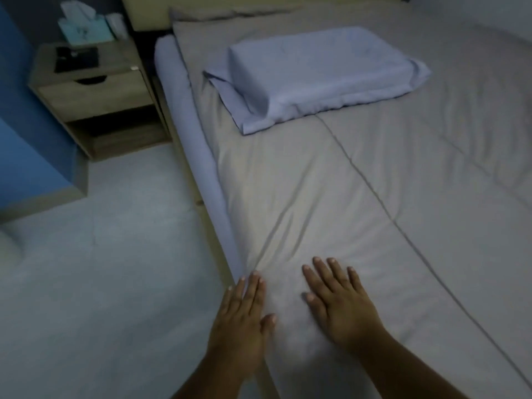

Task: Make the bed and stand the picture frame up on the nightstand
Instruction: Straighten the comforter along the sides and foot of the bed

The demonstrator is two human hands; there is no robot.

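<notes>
While the left hand [244, 309] and right hand [342, 306] press flat on the almost smooth grey-beige bed cover [288, 182], the black picture frame [77, 59] lies flat on the wooden nightstand [95, 92], not yet upright.

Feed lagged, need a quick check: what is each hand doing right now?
Left hand: open, flat on the grey cover at its edge, holding nothing.
Right hand: open, fingers spread, flat on the grey cover, holding nothing.
</notes>
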